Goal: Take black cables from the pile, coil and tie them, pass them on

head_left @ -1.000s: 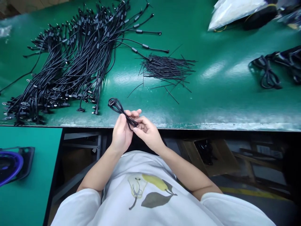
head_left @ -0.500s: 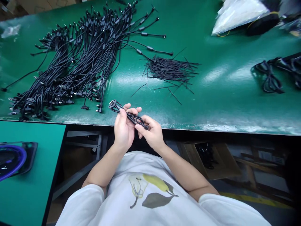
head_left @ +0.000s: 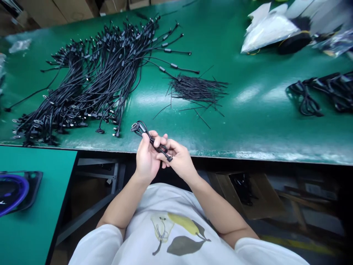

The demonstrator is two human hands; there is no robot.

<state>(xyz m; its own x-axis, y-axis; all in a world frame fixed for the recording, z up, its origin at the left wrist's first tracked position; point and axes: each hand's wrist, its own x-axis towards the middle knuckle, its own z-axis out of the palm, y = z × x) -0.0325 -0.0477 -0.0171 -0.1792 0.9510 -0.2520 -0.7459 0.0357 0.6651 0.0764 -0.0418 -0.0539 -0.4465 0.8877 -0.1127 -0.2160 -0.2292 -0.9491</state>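
Head view, looking down at the bench. Your left hand (head_left: 147,158) and your right hand (head_left: 180,161) meet just in front of the near edge of the green table (head_left: 248,121). Their fingers touch, and both hands are closed on one folded cable (head_left: 151,139).

Your left hand grips the doubled strands at their middle. Your right hand pinches the end nearest you, where a small plug (head_left: 169,159) shows between finger and thumb. The other end, a short loop with a flanged connector (head_left: 135,127), sticks out up and to the left past your left fingers, over the table's edge. Whether it touches the table cannot be told.

- **Left of the hands:** a large pile of black cables (head_left: 82,84) fans across the table, its nearest connectors lying close to the loop.
- **Beyond the hands:** a loose bundle of black ties (head_left: 197,88) lies well apart from the pile's main mass.
- **Far right:** several coiled cables (head_left: 306,97) rest on the table.
- **Behind the coiled cables:** a white bag (head_left: 264,29) sits at the far edge.
- **Lower left:** a teal surface (head_left: 35,221) carries a black tray (head_left: 34,182) with a blue ring (head_left: 16,191) in it.
- **Under the table, to the right:** a cardboard box (head_left: 264,198) is visible.
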